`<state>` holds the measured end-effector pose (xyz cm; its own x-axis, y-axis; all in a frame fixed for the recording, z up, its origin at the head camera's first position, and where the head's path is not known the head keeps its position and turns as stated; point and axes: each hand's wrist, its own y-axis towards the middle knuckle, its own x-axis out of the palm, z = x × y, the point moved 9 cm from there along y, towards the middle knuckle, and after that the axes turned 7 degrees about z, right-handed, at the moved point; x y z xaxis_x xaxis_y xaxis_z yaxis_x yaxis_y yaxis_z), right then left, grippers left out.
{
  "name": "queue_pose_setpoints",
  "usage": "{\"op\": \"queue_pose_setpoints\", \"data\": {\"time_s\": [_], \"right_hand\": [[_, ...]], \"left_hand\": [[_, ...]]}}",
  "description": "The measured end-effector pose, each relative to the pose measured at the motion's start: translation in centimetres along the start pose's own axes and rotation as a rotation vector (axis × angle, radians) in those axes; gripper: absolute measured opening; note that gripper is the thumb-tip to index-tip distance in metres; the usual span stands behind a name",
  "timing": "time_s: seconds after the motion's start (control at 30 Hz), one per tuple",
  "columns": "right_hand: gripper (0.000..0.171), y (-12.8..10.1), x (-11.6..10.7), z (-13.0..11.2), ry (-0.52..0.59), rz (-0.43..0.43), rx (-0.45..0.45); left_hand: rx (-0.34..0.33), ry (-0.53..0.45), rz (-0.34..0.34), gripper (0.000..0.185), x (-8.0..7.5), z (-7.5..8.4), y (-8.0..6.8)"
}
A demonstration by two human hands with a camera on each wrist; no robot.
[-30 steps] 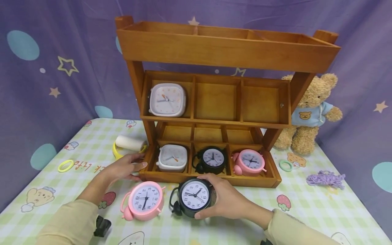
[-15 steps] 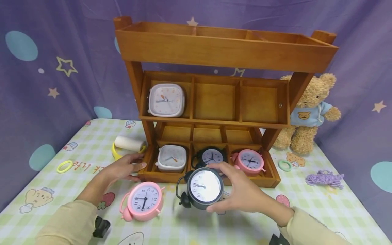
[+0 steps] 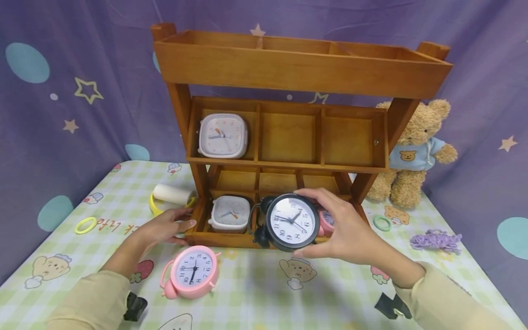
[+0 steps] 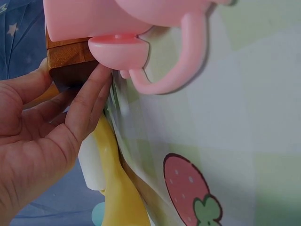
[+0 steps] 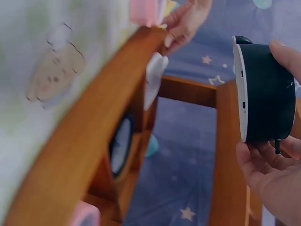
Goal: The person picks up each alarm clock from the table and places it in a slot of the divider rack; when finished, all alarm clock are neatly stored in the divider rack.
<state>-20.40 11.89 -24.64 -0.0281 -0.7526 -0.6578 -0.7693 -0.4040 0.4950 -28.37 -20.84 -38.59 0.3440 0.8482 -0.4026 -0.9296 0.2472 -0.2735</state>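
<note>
My right hand (image 3: 344,229) holds a round black alarm clock (image 3: 292,222) by its right side, raised in front of the shelf's lower row. Its twin bells and handle point left. In the right wrist view, thumb and fingers span the clock's black casing (image 5: 265,92). At the wooden shelf's (image 3: 305,68) lower left corner, my left hand (image 3: 162,229) rests with fingers extended against the wood. A pink alarm clock (image 3: 195,271) lies face up on the table just below that hand. The held clock hides the lower middle compartment and part of another pink clock (image 3: 326,222).
White clocks sit in the middle-tier left compartment (image 3: 223,136) and the lower left one (image 3: 230,213). A yellow band with a white roll (image 3: 173,194) lies left of the shelf. To the right are a teddy bear (image 3: 412,151), a green ring (image 3: 382,223) and purple yarn (image 3: 436,241).
My right hand has lifted the black clock off the table and carried it up and right, over the lower row. My left hand and the near pink clock have stayed put.
</note>
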Motion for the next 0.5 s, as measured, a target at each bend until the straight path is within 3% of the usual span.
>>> {"op": "queue_pose_setpoints", "data": {"time_s": [0.5], "right_hand": [[0.099, 4.3, -4.7, -0.8, -0.093, 0.108, -0.052]], "left_hand": [[-0.003, 0.0, 0.001, 0.063, 0.0, -0.1, 0.0]]}}
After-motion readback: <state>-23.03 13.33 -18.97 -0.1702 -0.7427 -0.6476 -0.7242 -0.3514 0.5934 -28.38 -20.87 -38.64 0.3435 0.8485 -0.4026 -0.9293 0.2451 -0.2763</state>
